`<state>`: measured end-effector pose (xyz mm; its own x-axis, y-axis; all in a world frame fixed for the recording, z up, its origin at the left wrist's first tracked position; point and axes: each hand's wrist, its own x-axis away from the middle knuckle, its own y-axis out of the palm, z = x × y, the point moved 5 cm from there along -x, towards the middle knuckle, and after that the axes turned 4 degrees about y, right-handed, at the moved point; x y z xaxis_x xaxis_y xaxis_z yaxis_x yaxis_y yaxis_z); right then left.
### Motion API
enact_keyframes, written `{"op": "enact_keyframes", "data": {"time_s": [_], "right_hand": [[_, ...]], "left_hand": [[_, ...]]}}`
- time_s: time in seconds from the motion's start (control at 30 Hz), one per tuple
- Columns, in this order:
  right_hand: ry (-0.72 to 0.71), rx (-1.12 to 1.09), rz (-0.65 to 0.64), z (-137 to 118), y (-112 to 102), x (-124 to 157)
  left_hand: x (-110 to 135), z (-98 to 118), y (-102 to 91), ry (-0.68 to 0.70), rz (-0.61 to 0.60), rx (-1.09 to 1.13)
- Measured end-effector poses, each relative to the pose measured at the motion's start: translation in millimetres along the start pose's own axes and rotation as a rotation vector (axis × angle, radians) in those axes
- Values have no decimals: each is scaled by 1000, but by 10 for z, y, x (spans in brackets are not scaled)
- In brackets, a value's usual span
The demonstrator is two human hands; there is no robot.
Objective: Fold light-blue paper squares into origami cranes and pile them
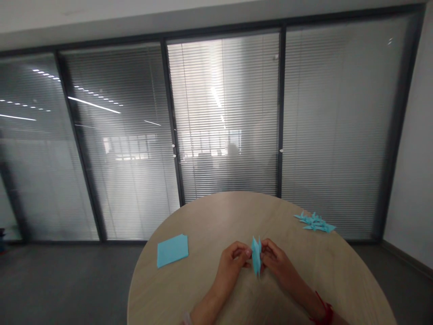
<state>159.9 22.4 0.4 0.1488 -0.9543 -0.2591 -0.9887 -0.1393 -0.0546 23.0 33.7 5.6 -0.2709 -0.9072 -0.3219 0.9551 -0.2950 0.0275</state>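
Note:
A folded piece of blue origami paper (256, 257) stands on edge between my two hands, its pointed layers spread slightly apart at top and bottom. My left hand (237, 256) pinches its left side between thumb and fingers. On the other side, my right hand (272, 256) grips the right layer, with some fingertips hidden behind the paper. Both hands are just above the round wooden table.
A stack of blue paper sheets (172, 250) lies on the round table (233, 212) at the left. Several folded blue paper figures (315, 222) are heaped near its right edge. Behind stands a glass partition with blinds (226, 113).

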Motion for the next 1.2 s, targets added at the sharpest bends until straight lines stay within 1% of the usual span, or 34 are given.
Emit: {"op": "enact_keyframes", "data": {"time_s": [0.17, 0.23, 0.33, 0.47, 0.53, 0.63, 0.7, 0.8, 1.03, 1.2], "right_hand": [[-17, -10, 12, 7, -10, -7], [-25, 5, 11, 9, -5, -6], [-28, -6, 3, 25, 12, -7], [-46, -58, -36, 86, 39, -11], [-61, -70, -69, 118, 50, -11], [-71, -70, -86, 144, 51, -12], [-63, -65, -68, 149, 39, -17], [-46, -62, -51, 152, 21, -27], [-16, -82, -23, 132, -40, -40], [-27, -51, 41, 99, -101, -31]], "left_hand": [[25, -14, 42, -62, -55, 173], [30, -24, 56, -78, -59, 177], [9, -47, 55, -61, -46, 109], [-15, -46, 54, 14, -67, 28], [-1, -8, 56, 78, -73, -72], [46, 69, 65, 162, -37, -244], [74, 86, 84, 153, -18, -301], [91, 71, 115, 111, -22, -316], [73, 82, 81, 158, -29, -383], [71, 127, 64, 168, 0, -421]]}}
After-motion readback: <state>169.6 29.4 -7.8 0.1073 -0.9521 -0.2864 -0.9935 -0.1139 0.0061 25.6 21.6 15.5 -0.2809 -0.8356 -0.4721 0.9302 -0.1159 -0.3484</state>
